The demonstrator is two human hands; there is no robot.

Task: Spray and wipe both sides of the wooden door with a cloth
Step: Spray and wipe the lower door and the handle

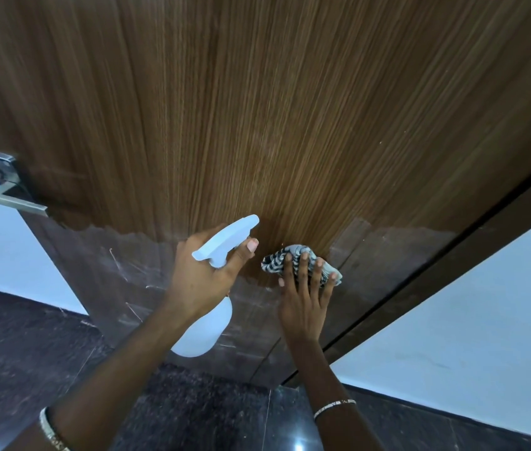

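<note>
The wooden door [257, 109] fills most of the head view, brown with vertical grain and a duller, scratched lower band. My left hand [204, 276] grips the neck of a white spray bottle [207, 330], whose nozzle points up and right toward the door. My right hand [303, 297] presses a black-and-white striped cloth [293, 260] flat against the door with fingers spread, just right of the bottle's trigger.
A metal lever handle [13, 195] sticks out at the door's left edge. The dark door frame [472, 255] runs along the right side beside a pale wall [485, 336]. Dark polished floor [30, 353] lies below, with a dark mat [199, 405] under the door.
</note>
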